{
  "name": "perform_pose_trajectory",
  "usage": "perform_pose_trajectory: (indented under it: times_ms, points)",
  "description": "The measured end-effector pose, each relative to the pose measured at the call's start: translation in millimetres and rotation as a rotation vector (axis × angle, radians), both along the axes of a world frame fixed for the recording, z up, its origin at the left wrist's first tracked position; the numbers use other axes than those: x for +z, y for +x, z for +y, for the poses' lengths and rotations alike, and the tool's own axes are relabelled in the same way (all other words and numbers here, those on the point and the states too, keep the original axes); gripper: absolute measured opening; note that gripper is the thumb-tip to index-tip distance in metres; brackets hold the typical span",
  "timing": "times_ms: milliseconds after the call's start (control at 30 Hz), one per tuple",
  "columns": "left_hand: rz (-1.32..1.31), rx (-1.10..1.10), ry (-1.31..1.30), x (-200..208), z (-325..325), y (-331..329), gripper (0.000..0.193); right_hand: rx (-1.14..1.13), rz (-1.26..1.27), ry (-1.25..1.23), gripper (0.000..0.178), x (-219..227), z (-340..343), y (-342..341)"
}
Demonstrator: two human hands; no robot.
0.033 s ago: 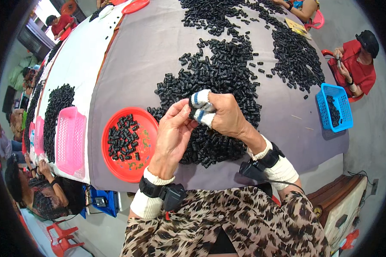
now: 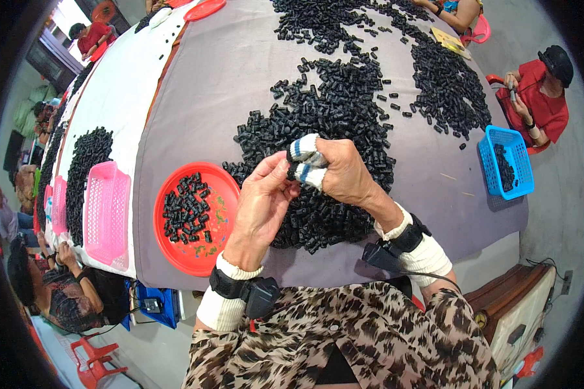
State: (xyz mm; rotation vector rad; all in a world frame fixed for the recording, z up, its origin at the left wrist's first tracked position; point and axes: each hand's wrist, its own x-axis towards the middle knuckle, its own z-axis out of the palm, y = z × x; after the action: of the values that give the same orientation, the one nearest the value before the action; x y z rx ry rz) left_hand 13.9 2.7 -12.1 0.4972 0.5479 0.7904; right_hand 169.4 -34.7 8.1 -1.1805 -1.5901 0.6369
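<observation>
Above the near end of a big heap of small black cylindrical plastic pieces [image 2: 344, 123], my two hands meet at the fingertips. My left hand [image 2: 256, 204] is closed in a pinch, thumb against forefinger. My right hand [image 2: 350, 175] is closed too, its thumb and forefinger covered by white knit finger covers [image 2: 308, 148] with blue stripes and dark ends. Whatever lies between the fingertips is hidden; only dark bits show there. Left of my left hand, a round red tray [image 2: 222, 194] holds a loose batch of the same black pieces.
A grey cloth [image 2: 194, 97] covers the table. Pink baskets [image 2: 107, 214] stand on the white-covered table at left, a blue basket [image 2: 522, 159] at the right edge. A person in red [image 2: 542, 97] sits at right; other people work around. Wooden furniture [image 2: 509, 295] stands at lower right.
</observation>
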Motion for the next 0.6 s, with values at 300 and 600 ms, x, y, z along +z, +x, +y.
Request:
perform_pose_trajectory:
  times_ms: [300,600]
  points:
    - [0.013,-0.083,-0.004,10,-1,4,0.028,-0.037,-0.084,-0.048,0.033,3,-9,2]
    - [-0.038,-0.04,0.016,5,-2,6,0.018,-0.087,0.013,-0.004,0.035,-1,-12,-1]
